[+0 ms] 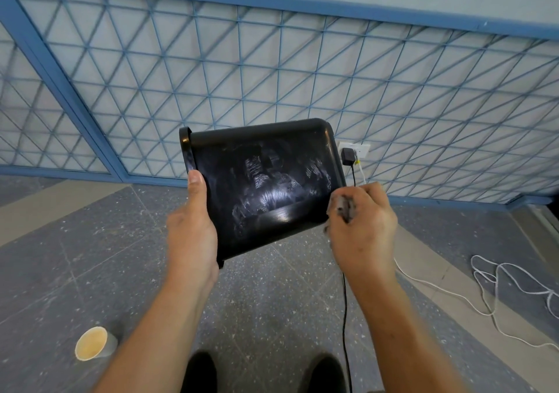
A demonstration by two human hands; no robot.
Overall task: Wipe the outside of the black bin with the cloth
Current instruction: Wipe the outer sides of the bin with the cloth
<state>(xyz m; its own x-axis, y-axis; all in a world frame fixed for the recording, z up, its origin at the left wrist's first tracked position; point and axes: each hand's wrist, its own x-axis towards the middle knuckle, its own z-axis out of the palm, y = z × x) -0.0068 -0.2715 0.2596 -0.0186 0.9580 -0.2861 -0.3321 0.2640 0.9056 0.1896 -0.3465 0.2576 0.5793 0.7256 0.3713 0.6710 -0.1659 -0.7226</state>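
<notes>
The black bin lies on its side in the air between both hands. The left hand curls round its rim end. The right hand squeezes a small grey cloth at the bin's other end. It looks mid-wipe; next, rub the cloth over the streaky middle

The black bin is glossy plastic with whitish streaks; below it the floor is matt speckled stone.
</notes>
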